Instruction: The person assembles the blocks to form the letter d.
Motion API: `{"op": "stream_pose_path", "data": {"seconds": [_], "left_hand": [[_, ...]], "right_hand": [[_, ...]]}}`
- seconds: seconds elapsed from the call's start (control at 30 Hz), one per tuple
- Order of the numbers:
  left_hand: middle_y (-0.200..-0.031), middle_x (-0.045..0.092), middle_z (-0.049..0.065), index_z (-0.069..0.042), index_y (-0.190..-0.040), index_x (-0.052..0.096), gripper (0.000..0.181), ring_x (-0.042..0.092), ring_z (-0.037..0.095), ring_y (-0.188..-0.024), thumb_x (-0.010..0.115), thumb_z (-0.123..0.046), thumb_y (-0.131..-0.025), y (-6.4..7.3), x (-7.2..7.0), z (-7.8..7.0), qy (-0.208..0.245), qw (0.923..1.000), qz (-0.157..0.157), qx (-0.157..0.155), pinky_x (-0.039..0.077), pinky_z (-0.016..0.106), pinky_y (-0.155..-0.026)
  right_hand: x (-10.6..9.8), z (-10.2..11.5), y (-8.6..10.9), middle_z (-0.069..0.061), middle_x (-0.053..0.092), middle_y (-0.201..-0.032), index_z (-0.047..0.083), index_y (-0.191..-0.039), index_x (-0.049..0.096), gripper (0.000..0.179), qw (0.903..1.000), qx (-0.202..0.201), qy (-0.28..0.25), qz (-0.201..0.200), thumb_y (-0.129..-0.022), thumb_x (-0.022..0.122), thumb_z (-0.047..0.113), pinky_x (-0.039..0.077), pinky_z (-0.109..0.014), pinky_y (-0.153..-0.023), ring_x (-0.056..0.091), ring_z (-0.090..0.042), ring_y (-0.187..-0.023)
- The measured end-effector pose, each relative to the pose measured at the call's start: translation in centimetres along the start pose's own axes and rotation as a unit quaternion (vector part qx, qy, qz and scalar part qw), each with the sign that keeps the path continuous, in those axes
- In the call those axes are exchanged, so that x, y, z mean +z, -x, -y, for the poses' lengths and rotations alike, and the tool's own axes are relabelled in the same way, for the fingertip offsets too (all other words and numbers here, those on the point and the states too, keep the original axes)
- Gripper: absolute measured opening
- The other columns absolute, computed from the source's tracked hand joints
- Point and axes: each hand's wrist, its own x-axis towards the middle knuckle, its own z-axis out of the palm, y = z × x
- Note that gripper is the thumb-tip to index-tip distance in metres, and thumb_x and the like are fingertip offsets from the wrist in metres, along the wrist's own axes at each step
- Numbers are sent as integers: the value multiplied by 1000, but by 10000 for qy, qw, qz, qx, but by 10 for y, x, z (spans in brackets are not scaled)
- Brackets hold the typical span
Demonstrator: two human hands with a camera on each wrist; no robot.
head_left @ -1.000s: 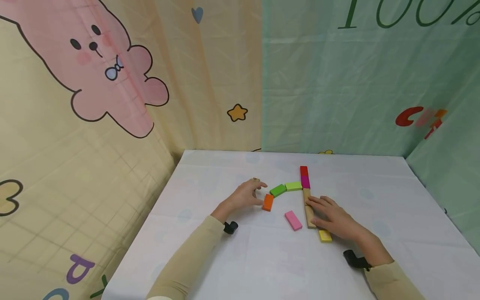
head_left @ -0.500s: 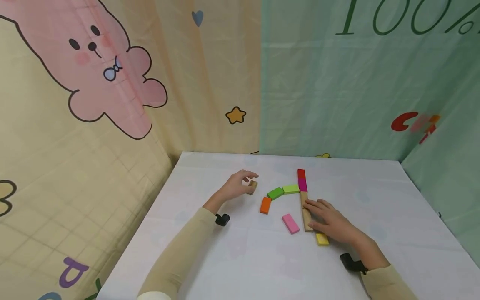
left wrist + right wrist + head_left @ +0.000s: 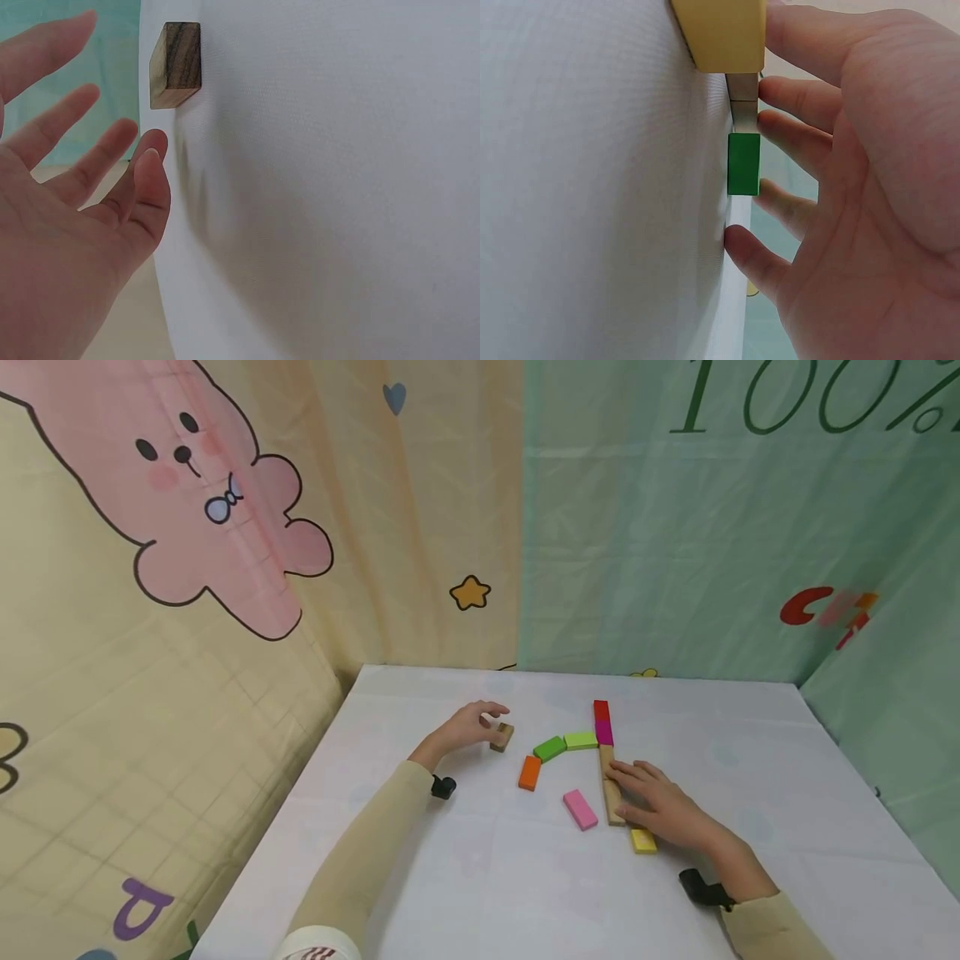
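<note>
The left hand (image 3: 467, 727) is over the far left part of the white desk (image 3: 465, 868), beside a small wooden block (image 3: 506, 737). Its grip is apart: the fingers are spread, and the left wrist view shows a gap between them and the block. The right hand (image 3: 667, 802) lies at a row of wooden blocks (image 3: 612, 797), its grip likewise apart, with outstretched fingertips touching the row's side. How firmly they press cannot be told. A yellow block (image 3: 643, 841) lies partly under this hand, and the right wrist view shows a dark green block (image 3: 743, 163) in front of the palm.

The row's far end meets a magenta block (image 3: 603, 732), with a red block (image 3: 602, 710) beyond it. From there a light green block (image 3: 581, 741), a green block (image 3: 550, 748) and an orange block (image 3: 529, 773) curve away toward the left. A pink block (image 3: 580, 810) lies slantwise between the orange block and the row, apart from both.
</note>
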Motion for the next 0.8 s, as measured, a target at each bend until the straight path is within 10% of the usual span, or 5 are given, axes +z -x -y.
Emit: {"op": "stream_pose_path", "data": {"seconds": [0.8], "left_hand": [[-131,45,5,-21,-139,62,57,46,25,-111,81,-31,-87,-12,5,28,-273,9988,165,-360,43,38,-89]], "right_hand": [[2,-1,-2,-10,37,-159,14,-154,43,68,10000,-32,45,50,-96,67,41,34,-73,-100,23,-45,-144]]}}
